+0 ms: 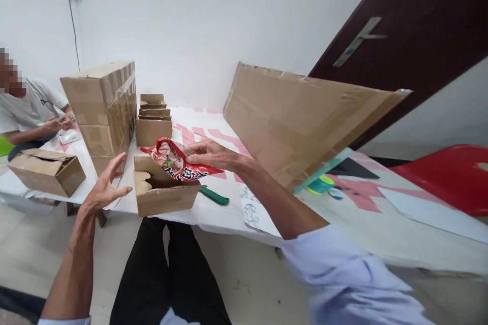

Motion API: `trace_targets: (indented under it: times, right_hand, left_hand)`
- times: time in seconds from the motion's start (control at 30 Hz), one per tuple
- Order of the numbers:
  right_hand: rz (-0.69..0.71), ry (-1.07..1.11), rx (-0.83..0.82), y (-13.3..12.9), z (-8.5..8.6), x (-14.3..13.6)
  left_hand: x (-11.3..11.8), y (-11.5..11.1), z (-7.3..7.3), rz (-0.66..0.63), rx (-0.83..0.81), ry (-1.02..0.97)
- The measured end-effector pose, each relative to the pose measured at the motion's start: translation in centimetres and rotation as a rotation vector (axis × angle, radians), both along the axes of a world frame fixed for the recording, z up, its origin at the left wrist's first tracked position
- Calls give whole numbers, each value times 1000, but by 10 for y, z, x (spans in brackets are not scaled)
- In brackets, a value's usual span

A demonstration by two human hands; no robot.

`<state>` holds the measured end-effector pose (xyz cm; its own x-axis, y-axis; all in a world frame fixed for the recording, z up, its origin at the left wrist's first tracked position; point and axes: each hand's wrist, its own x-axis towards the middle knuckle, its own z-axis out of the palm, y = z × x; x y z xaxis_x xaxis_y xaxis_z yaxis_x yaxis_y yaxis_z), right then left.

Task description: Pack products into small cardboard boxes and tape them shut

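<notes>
My right hand (209,153) grips a red printed food packet (171,160), which has a picture and dark lettering. The packet is over the opening of a small cardboard box (168,200) at the table's front edge. Left of that box, my left hand (109,183) is raised with its fingers spread and nothing in it. Partly behind the box's right side lies a green-handled tool (214,195); its other end is hidden.
Taped cartons (101,106) are stacked at the left, with open boxes (153,129) behind. A closed box (48,170) sits near a seated person (34,106). A large cardboard sheet (297,117) leans at the right, by tape rolls (320,184) and a red chair (446,175).
</notes>
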<state>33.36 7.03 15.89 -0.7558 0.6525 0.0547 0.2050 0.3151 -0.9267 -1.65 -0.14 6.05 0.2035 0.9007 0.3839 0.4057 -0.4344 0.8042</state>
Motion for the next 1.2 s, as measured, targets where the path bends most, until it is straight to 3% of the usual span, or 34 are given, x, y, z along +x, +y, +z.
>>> trace_targets:
  times: [0.13, 0.2, 0.3, 0.4, 0.5, 0.67, 0.8, 0.9, 1.2]
  right_hand:
    - [144, 30, -169, 4, -6, -8]
    - [148, 77, -216, 3, -9, -11]
    - [78, 284, -244, 2, -11, -11]
    - [-4, 446, -169, 5, -14, -16]
    - [-152, 569, -92, 17, -25, -31]
    - [-301, 660, -317, 42, -58, -60]
    - [-428, 578, -423, 51, -84, -66]
    - [-443, 579, -414, 53, -93, -65]
    - [-428, 731, -273, 56, -92, -66]
  left_hand:
    - [27, 5, 53, -112, 54, -30]
    - [44, 10, 66, -158, -17, -109]
    - [59, 16, 73, -30, -7, -336]
    - [65, 21, 76, 158, 92, -508]
    - [66, 30, 75, 247, 66, -549]
    - [63, 47, 57, 349, -98, -539]
    - [59, 53, 36, 381, -172, -531]
    - [59, 55, 28, 373, -217, -540]
    - [56, 56, 34, 299, -219, -577]
